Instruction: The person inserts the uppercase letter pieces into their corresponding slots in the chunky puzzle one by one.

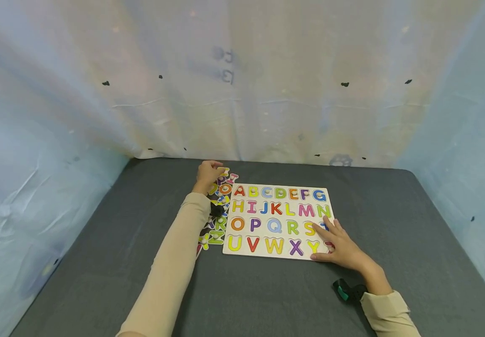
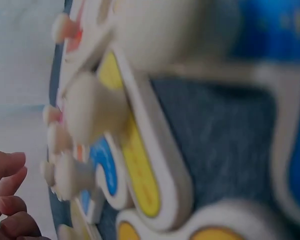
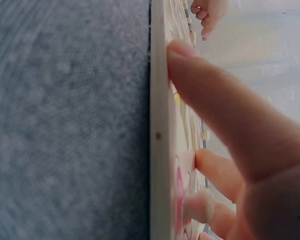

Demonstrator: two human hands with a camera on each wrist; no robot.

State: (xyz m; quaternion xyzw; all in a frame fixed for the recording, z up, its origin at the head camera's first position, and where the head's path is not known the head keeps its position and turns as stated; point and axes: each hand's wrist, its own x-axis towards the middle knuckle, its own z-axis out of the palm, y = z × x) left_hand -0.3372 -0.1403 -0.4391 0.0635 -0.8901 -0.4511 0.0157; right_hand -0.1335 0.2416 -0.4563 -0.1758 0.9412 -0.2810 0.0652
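A white alphabet puzzle board (image 1: 262,234) with coloured letters in several rows lies flat on the dark cloth. My right hand (image 1: 343,248) rests spread on its lower right corner, the thumb (image 3: 215,90) on the edge and the other fingers on the face. Beside the board's left edge lies a heap of loose knobbed letter pieces (image 1: 220,223). Over the heap's far end is my left hand (image 1: 208,177), fingertips close to a yellow letter piece (image 1: 224,171). In the left wrist view its loosely curled fingers (image 2: 15,222) show nothing between them.
The dark cloth-covered table (image 1: 276,299) meets a pale hanging sheet (image 1: 267,117) at the back, with bluish sheets at both sides. A dark strap with a green patch (image 1: 343,292) is at my right wrist. My left forearm (image 1: 166,271) hides part of the heap.
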